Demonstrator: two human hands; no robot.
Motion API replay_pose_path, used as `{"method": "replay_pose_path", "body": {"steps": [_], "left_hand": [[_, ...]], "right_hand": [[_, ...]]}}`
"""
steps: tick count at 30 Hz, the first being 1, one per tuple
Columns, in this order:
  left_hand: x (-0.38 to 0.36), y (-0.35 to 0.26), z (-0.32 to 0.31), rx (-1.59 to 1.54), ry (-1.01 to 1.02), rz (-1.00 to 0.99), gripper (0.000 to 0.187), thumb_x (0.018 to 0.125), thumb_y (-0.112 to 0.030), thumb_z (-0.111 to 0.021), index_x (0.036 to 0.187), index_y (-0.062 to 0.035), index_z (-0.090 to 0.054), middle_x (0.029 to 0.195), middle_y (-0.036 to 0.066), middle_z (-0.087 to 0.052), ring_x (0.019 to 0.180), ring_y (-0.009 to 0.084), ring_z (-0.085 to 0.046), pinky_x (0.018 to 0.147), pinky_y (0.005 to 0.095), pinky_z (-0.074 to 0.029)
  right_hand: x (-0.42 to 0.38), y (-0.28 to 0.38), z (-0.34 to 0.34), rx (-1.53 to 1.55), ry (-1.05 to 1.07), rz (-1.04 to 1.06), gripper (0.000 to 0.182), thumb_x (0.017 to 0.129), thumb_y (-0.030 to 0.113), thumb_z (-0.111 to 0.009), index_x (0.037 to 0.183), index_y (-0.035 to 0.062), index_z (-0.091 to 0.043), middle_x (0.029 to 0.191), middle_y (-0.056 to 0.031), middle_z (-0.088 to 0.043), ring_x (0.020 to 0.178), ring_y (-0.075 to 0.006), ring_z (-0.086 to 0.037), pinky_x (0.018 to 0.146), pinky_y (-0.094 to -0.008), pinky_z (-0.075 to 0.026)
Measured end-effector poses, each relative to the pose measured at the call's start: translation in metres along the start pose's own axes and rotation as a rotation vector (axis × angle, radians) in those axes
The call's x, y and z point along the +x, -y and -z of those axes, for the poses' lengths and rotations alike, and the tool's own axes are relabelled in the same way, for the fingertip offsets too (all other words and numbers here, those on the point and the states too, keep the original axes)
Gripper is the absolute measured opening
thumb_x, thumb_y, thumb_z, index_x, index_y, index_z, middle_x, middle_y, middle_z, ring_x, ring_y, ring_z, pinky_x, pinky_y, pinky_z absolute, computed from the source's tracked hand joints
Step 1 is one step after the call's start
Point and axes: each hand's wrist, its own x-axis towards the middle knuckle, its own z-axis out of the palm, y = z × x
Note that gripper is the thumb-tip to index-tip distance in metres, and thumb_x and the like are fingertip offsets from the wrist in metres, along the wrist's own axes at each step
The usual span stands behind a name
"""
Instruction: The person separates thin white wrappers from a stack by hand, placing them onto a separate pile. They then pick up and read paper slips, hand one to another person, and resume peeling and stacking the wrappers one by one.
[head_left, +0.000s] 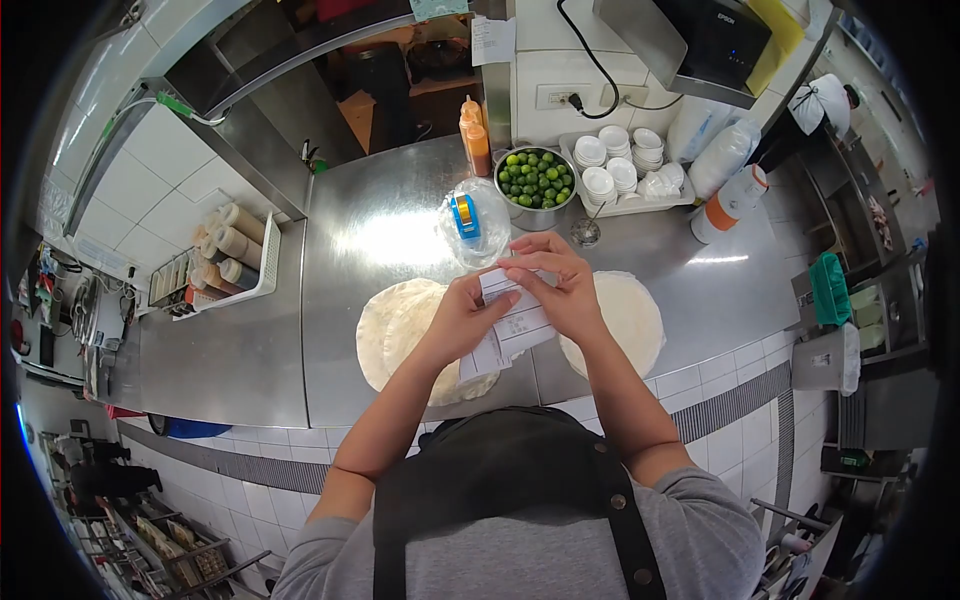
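Observation:
Printed paper slips [518, 322] are held between my two hands above the steel counter. My left hand [463, 313] is closed on them, its thumb lying across the paper. My right hand [560, 283] pinches their upper edge with thumb and fingers. Below my left forearm lie overlapping flat round tortillas [385, 325]; another pale tortilla [625, 325] lies under my right forearm. Just beyond my hands, a blue tape dispenser [464, 216] with yellowish tape rests on a clear plastic bag [487, 243].
Ahead stand a bowl of green limes [535, 180], orange sauce bottles [475, 140] and a tray of small white cups [630, 205]. An orange-banded white bottle [728, 205] is at the right. A white basket of bottles [265, 265] sits left. Another person [815, 110] is at far right.

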Motion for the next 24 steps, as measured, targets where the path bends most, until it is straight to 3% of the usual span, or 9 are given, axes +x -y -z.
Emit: {"method": "replay_pose_path", "body": {"steps": [3, 5, 8, 11, 17, 19, 24], "left_hand": [[0.002, -0.002, 0.0, 0.126, 0.015, -0.042, 0.032, 0.095, -0.012, -0.064, 0.123, 0.0015, -0.061, 0.092, 0.005, -0.071, 0.075, 0.0073, -0.065, 0.066, 0.0245, -0.053], [0.004, -0.004, 0.002, 0.369, 0.025, -0.069, 0.032, 0.095, -0.012, -0.062, 0.125, 0.0007, -0.061, 0.089, 0.007, -0.072, 0.072, 0.0086, -0.065, 0.064, 0.0257, -0.052], [0.005, -0.001, 0.004, 0.466, 0.046, -0.093, 0.033, 0.095, -0.013, -0.061, 0.126, -0.0007, -0.06, 0.085, 0.01, -0.071, 0.07, 0.0107, -0.066, 0.063, 0.0273, -0.052], [0.005, 0.004, 0.002, 0.509, 0.017, -0.129, 0.034, 0.095, -0.014, -0.061, 0.127, -0.0011, -0.06, 0.083, 0.01, -0.071, 0.07, 0.0121, -0.066, 0.063, 0.0279, -0.052], [0.004, 0.007, 0.006, 0.439, 0.044, -0.083, 0.029, 0.096, -0.013, -0.06, 0.122, -0.0015, -0.062, 0.088, 0.009, -0.071, 0.075, 0.0117, -0.066, 0.067, 0.0281, -0.053], [0.003, 0.016, 0.005, 0.399, 0.028, -0.109, 0.027, 0.096, -0.013, -0.06, 0.121, -0.0011, -0.062, 0.089, 0.009, -0.071, 0.076, 0.0113, -0.066, 0.067, 0.0282, -0.053], [-0.001, 0.015, 0.003, 0.376, 0.0, -0.106, 0.025, 0.097, -0.013, -0.061, 0.118, 0.0002, -0.063, 0.09, 0.007, -0.071, 0.078, 0.01, -0.066, 0.069, 0.0277, -0.053]], "right_hand": [[-0.003, -0.002, 0.003, -0.023, -0.001, -0.019, 0.024, 0.082, 0.004, -0.076, 0.105, 0.0102, -0.078, 0.114, -0.0084, -0.064, 0.11, -0.0175, -0.058, 0.092, -0.0296, -0.046], [-0.007, -0.003, 0.004, -0.011, -0.01, -0.044, 0.025, 0.082, 0.005, -0.076, 0.106, 0.01, -0.078, 0.114, -0.0083, -0.064, 0.11, -0.0174, -0.058, 0.092, -0.0295, -0.047], [-0.011, -0.007, 0.007, 0.029, 0.004, -0.179, 0.025, 0.082, 0.009, -0.078, 0.108, 0.0082, -0.077, 0.114, -0.008, -0.064, 0.11, -0.0166, -0.059, 0.092, -0.0294, -0.047], [-0.013, -0.013, 0.006, 0.034, -0.003, -0.201, 0.026, 0.082, 0.016, -0.078, 0.108, 0.0093, -0.077, 0.109, -0.0091, -0.069, 0.102, -0.021, -0.064, 0.09, -0.0317, -0.05], [-0.004, 0.004, 0.007, 0.057, -0.054, -0.276, 0.028, 0.082, 0.011, -0.079, 0.11, 0.007, -0.076, 0.106, -0.0058, -0.066, 0.095, -0.013, -0.062, 0.08, -0.0278, -0.049], [0.0, 0.003, 0.016, -0.056, 0.074, -0.278, 0.027, 0.078, 0.014, -0.082, 0.103, 0.0074, -0.077, 0.092, -0.006, -0.068, 0.088, -0.0143, -0.064, 0.078, -0.0291, -0.05], [-0.002, -0.013, 0.015, 0.13, 0.091, -0.283, 0.014, 0.077, 0.008, -0.08, 0.09, 0.0035, -0.075, 0.091, -0.005, -0.068, 0.083, -0.0127, -0.063, 0.076, -0.0281, -0.049]]}}
